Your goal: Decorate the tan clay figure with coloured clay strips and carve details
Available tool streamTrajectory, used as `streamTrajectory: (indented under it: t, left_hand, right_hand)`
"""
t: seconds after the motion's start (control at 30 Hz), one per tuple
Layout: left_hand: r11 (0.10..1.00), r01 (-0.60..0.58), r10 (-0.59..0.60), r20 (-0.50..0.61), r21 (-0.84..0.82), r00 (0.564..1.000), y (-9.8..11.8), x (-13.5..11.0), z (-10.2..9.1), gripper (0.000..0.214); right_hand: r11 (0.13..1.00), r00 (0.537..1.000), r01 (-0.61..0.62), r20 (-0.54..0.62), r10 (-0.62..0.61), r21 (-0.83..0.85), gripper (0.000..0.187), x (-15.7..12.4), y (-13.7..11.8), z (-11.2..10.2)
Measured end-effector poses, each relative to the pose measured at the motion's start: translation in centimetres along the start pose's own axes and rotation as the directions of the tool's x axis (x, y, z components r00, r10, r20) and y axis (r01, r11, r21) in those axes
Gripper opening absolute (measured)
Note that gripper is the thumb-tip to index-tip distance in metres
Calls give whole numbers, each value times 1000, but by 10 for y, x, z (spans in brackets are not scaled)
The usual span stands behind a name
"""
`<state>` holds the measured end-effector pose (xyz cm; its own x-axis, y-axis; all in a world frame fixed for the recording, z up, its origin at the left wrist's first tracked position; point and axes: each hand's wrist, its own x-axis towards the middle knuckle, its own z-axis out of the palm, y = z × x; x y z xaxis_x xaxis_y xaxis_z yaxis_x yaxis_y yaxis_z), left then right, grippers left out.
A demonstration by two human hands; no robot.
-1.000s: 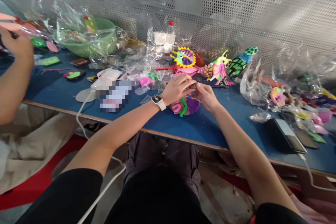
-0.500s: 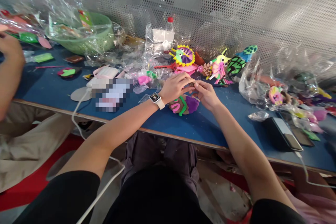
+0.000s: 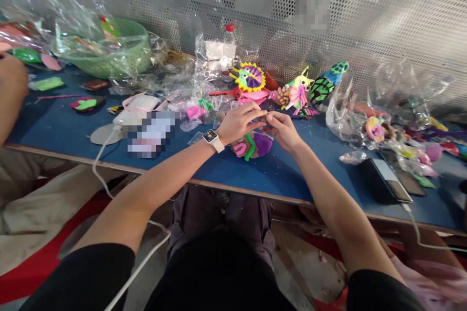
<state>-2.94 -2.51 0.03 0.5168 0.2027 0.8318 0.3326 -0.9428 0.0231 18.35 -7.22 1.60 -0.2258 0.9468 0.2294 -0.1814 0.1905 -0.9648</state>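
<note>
My left hand [image 3: 241, 121], with a watch [image 3: 212, 139] on its wrist, and my right hand [image 3: 282, 129] meet at the fingertips above the blue table. Their fingers are closed around something small and brownish that is mostly hidden, so its kind cannot be made out. Just beneath them lies a flat brown clay piece [image 3: 251, 146] decorated with pink, green and purple modelling clay. My left hand partly covers its upper edge. Behind the hands stand a yellow-rimmed clay figure [image 3: 251, 77], a yellow and pink clay figure [image 3: 299, 90] and a green turtle-like figure [image 3: 324, 87].
A green basket [image 3: 120, 65] full of plastic wrapping stands back left, near another person's arm [image 3: 12, 92]. A phone [image 3: 155, 133] and white cable lie left; a dark box-like device [image 3: 383, 180] and bagged clay sit right. A perforated metal panel [image 3: 255, 0] rises behind.
The view has shifted slightly, so most things sit a little further left. Both hands stay together at the fingertips over the clay piece, with little visible movement.
</note>
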Motion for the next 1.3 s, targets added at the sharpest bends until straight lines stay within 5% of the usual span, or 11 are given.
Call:
streamTrajectory:
  t: [0.13, 0.43, 1.3]
  left_hand:
    - [1000, 6, -6, -4, -27, 1000, 0, 0, -1, 36]
    - [992, 7, 17, 187, -127, 982, -4, -2, 0, 43]
    - [993, 72, -64, 94, -92, 994, 5, 0, -8, 20]
  right_hand:
    - [1000, 1000, -6, -2, 6, -25, 54, 0, -2, 0]
    - [975, 996, -58, 59, 72, -216, 47, 0, -7, -13]
    - [992, 991, -126, 50, 126, 1, 59, -2, 0, 8]
